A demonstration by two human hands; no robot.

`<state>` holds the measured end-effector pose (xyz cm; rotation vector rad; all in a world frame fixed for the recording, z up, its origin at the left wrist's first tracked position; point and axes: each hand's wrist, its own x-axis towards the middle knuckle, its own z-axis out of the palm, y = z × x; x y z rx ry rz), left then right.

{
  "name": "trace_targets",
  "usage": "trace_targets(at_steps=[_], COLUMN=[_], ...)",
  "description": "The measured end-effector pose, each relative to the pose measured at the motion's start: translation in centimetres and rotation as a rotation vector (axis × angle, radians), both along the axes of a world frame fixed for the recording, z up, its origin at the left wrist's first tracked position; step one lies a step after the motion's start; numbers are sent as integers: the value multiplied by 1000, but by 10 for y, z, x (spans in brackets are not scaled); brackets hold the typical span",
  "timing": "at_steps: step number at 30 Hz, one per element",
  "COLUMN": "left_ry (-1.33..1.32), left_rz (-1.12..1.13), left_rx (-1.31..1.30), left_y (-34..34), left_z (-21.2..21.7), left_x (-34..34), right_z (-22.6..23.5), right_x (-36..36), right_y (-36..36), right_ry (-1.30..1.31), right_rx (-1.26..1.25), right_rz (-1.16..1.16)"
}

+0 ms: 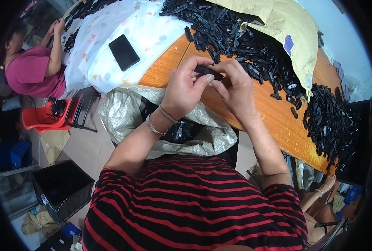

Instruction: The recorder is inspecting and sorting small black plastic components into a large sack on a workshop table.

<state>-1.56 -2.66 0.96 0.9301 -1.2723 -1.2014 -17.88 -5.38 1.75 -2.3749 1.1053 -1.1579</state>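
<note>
Black part (pixel 207 72), likely hard plastic, small and slim; sits between both hands, above the near edge of the wooden worktop (pixel 163 67) and the mouth of a pale woven sack (pixel 125 111). Left hand (pixel 184 85): fingers curled, nearly closed, thumb pressed along the part's near side. Right hand (pixel 237 90): fingers bent in, thumb and forefinger closed at the part's right end; exact contact there partly hidden by the fingers.

Handling, judged by looks: light, next to no weight. Stiff, shouldn't bend under a pinch. Surface looks smooth with a slight sheen, so maybe a bit slippery; small enough to pop out of a careless grip. Not obviously fragile, but any thin edges or clips could snap if twisted hard; fine detail too small to tell.

Where to hold: fingertips, not palm. Pinch the long sides near the middle with one hand, steady an end with the other. Keep pressure even.

Similar pieces lie in a loose heap (pixel 269 62) beyond the hands, another heap (pixel 328 121) at right. Those overlap, so best grip one by a free end. Phone (pixel 124 52) lies on the patterned sheet (pixel 156 31), apart from the hands.
</note>
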Motion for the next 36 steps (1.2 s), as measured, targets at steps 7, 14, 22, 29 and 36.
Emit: trace_targets(at_steps=[7,14,22,29,36], left_ry=[-96,-75,-106,-882,-811], left_rz=[6,50,-32,-130,119], left_rx=[-173,-203,42,-176,-235], left_y=[3,7,24,40,-29], left_z=[6,-2,-1,-6,-17], left_x=[6,1,16,73,15], right_z=[-3,-17,-28,-40,-57], right_x=[0,5,13,-34,-99], right_y=[-4,-4,25,11,-43], right_ry=[-183,-196,-115,-51,317], right_rx=[457,455,522,544,144], right_rz=[19,-8,-36,25,-434])
